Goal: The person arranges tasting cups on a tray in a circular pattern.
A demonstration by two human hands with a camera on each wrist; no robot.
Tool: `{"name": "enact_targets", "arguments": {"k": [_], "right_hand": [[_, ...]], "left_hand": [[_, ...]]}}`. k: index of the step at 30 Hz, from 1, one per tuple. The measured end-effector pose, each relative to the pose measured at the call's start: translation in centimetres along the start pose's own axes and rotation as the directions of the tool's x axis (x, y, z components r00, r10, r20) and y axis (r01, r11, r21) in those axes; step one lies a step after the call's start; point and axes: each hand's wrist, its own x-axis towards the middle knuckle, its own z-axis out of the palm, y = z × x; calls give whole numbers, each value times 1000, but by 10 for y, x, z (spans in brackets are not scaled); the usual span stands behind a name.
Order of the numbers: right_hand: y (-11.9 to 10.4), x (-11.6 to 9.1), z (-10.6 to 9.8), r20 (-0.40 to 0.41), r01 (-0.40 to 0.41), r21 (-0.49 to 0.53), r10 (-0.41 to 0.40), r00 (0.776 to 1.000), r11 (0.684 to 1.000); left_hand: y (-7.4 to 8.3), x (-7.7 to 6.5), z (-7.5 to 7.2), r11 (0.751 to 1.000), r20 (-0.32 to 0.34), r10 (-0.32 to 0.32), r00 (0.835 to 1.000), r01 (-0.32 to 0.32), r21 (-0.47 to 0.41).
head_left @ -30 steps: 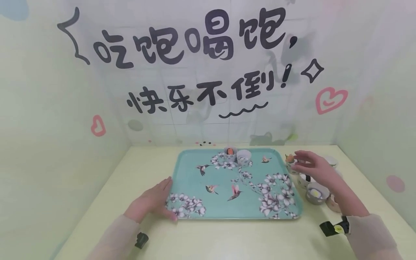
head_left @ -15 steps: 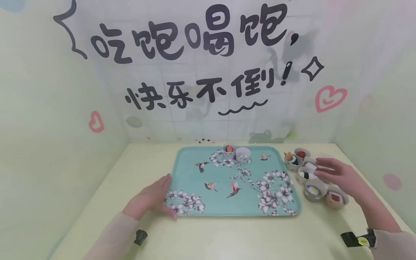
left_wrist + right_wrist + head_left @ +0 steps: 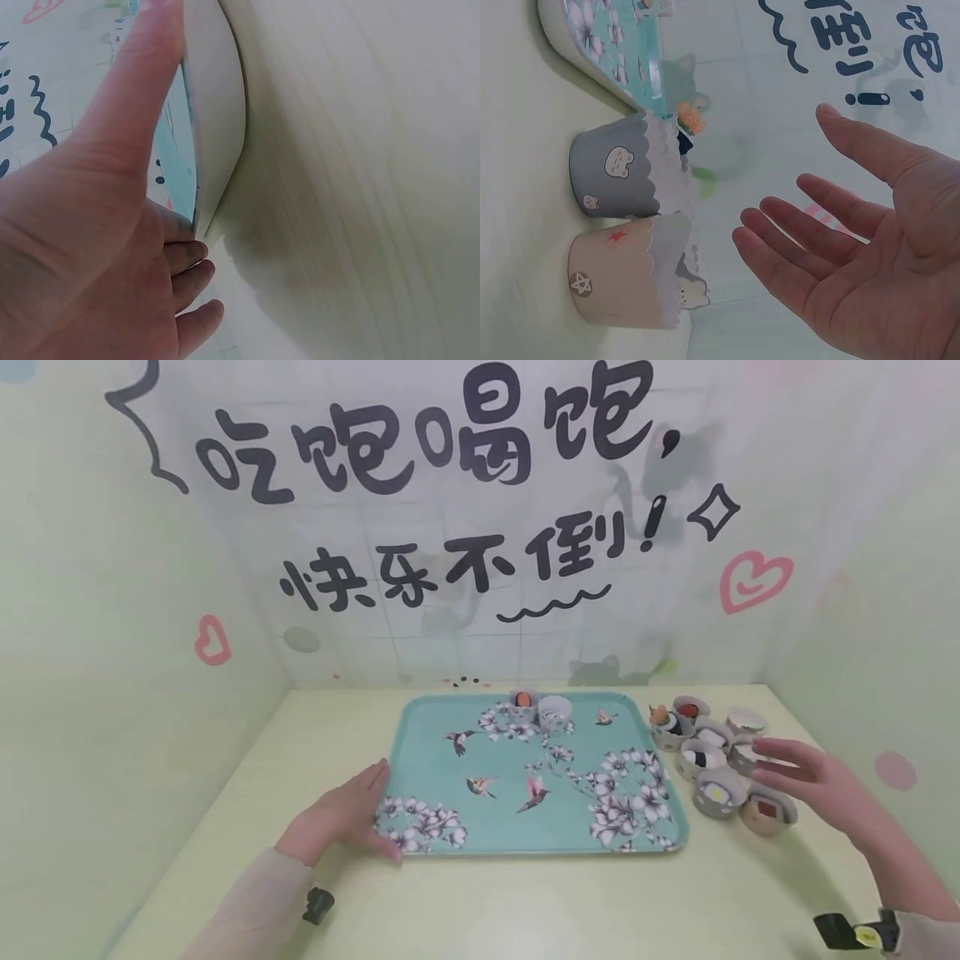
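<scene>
A turquoise tray (image 3: 555,831) printed with blossoms and birds lies on the table. My left hand (image 3: 341,814) rests against its near left corner, thumb along the front rim and fingers along the left side. Two paper cups stand at the tray's back: one (image 3: 522,713) holds an orange-topped piece, the other (image 3: 555,722) a whitish piece. My right hand (image 3: 813,785), fingers spread and holding nothing, hovers beside several cups right of the tray. Nearest it in the right wrist view are a grey bear-print cup (image 3: 607,187) and a pinkish cup (image 3: 615,285).
Among the right-hand cups, one (image 3: 670,739) holds an orange-topped sushi-like piece and another (image 3: 701,768) a white piece with a black band. A wall (image 3: 420,652) with large lettering closes off the table's back. Pale table surface (image 3: 480,902) runs along the front.
My right hand has drawn back rightward and nearer, from over the back cups to beside the group, uncovering more of them. My left hand stays at the tray's corner. The view shifts slightly.
</scene>
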Motion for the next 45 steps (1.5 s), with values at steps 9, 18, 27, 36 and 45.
{"name": "enact_targets", "arguments": {"k": [9,18,27,36,45], "right_hand": [[14,-15,-9,-50,-2,15,3,999,1000],[30,-28,-12,-49,-88,-20,87,995,996],[47,-35,-6,10,-120,-27,120,993,992],[54,-34,-2,45,-162,-43,164,985,986],[59,-33,3,88,-127,-25,129,988,992]], "left_hand": [[-1,3,-2,1000,-2,0,1000,0,16],[1,2,0,1000,9,-1,1000,1,14],[3,2,-2,1000,10,-3,1000,3,15],[3,5,-5,999,18,0,1000,0,32],[3,4,-3,1000,14,3,1000,-4,18]]}}
